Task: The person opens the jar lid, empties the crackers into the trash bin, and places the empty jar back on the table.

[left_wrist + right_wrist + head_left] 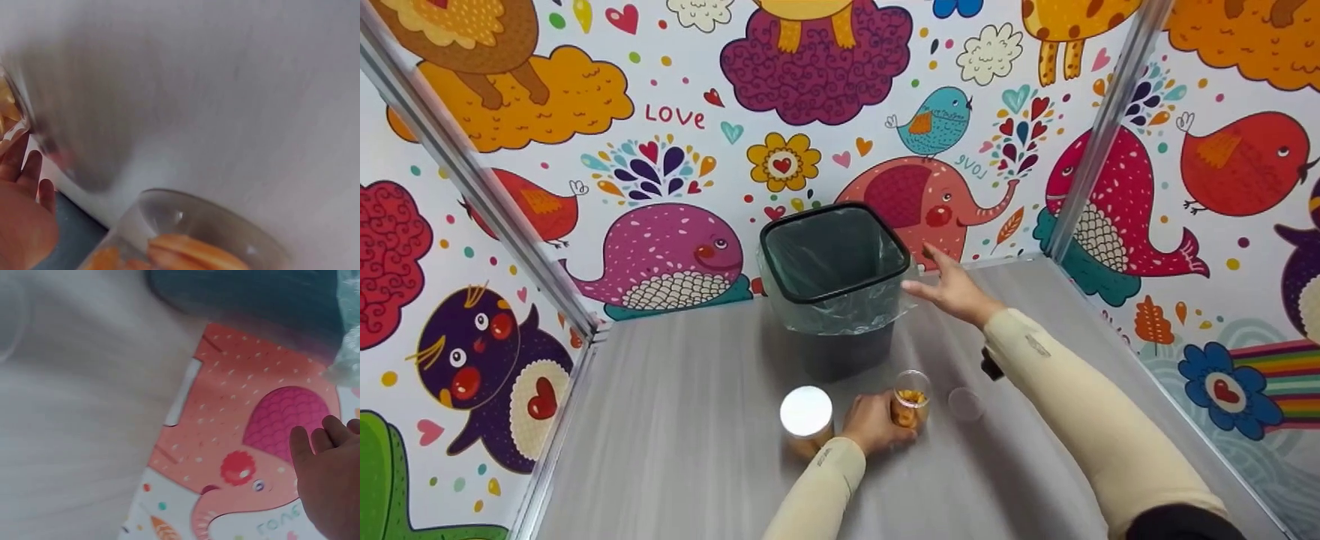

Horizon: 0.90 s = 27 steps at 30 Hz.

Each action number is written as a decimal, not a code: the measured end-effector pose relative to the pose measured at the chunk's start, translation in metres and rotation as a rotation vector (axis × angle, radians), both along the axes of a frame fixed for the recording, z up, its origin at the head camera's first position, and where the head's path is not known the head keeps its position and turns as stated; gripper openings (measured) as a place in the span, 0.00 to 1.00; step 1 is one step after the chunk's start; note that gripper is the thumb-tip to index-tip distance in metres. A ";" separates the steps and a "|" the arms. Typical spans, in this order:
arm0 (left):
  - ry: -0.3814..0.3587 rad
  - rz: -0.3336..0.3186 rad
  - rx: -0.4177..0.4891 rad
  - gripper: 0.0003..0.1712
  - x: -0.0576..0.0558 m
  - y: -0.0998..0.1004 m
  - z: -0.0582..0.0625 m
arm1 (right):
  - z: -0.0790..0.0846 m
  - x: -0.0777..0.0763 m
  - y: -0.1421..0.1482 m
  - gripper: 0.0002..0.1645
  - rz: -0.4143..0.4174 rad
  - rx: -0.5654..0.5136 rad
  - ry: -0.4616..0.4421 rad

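My left hand (876, 424) grips a small clear jar (910, 409) from its left side, low over the table. Orange-yellow snack pieces (911, 397) fill its lower part, and its top is uncovered. In the left wrist view the fingers (17, 160) lie against this jar at the left edge. Close on the left hand's other side stands a jar with a white lid (806, 411). My right hand (952, 291) is raised with fingers spread and holds nothing. It is beside the right rim of a dark trash bin (844, 349) lined with a clear plastic bag (840, 319).
A clear round lid (965, 404) lies flat on the grey wood-grain table (682, 420), right of the small jar. Behind the bin rise walls printed with cartoon animals (675, 255), joined by metal corner posts (1099, 142).
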<state>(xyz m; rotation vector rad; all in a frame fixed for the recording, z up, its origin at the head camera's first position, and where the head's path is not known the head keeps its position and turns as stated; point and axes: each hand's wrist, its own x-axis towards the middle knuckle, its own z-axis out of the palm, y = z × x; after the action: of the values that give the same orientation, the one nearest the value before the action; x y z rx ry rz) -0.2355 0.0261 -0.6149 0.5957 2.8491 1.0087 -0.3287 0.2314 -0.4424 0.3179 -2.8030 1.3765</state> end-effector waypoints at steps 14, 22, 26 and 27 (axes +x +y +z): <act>0.045 0.010 0.006 0.34 0.002 0.000 -0.002 | -0.002 -0.020 -0.037 0.61 0.055 -0.088 0.102; 0.041 0.026 0.078 0.32 0.009 -0.004 -0.004 | -0.002 -0.023 -0.036 0.61 0.097 -0.070 0.153; 0.023 0.033 0.106 0.32 0.014 -0.003 0.000 | -0.001 -0.024 -0.031 0.62 0.073 -0.046 0.132; 0.017 0.037 0.116 0.32 0.016 -0.002 0.003 | -0.001 -0.024 -0.030 0.63 0.069 -0.043 0.126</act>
<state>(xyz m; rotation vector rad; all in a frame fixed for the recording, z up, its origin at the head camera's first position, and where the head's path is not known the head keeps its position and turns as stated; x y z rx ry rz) -0.2192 0.0240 -0.6121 0.5647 2.8412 1.1864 -0.3523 0.2012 -0.4432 0.4864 -2.6807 1.3754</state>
